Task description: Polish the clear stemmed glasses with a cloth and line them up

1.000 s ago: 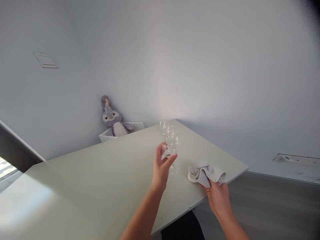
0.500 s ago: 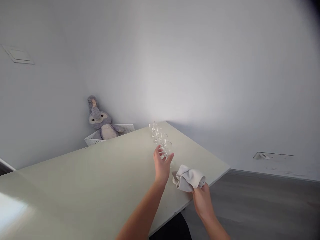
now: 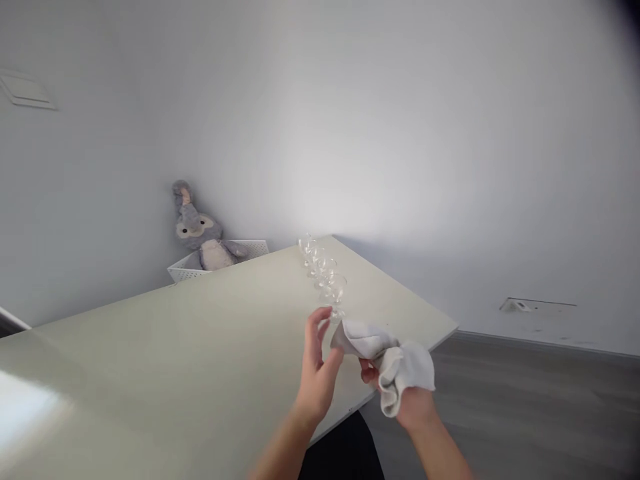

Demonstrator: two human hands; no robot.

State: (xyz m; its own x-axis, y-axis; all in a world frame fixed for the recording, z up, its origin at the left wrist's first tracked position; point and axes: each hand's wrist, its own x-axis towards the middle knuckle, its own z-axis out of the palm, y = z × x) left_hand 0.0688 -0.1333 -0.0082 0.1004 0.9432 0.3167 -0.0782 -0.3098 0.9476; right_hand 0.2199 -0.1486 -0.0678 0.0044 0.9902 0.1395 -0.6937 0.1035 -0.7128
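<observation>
Several clear stemmed glasses stand in a row running toward the far corner of the white table [image 3: 215, 353]. The nearest glass [image 3: 338, 287] is just beyond the fingertips of my left hand [image 3: 316, 373], apart from them. That hand holds nothing, its thumb and fingers curved and spread apart beside the left end of a light grey cloth [image 3: 370, 340]. My right hand [image 3: 415, 403] grips the crumpled cloth above the table's right part. Part of the cloth drapes over it, hiding most of its fingers.
Behind the table's far edge, a grey plush toy [image 3: 200, 230] sits in a white perforated basket [image 3: 187, 273]. Pale walls close in the table at the back. Grey floor [image 3: 525, 393] lies past the right edge, and a dark object [image 3: 343, 450] shows below the near edge.
My left hand has let go of the nearest glass and drawn back toward me, beside the cloth. My right hand has turned, and the cloth now spreads over it. The view has tipped slightly down.
</observation>
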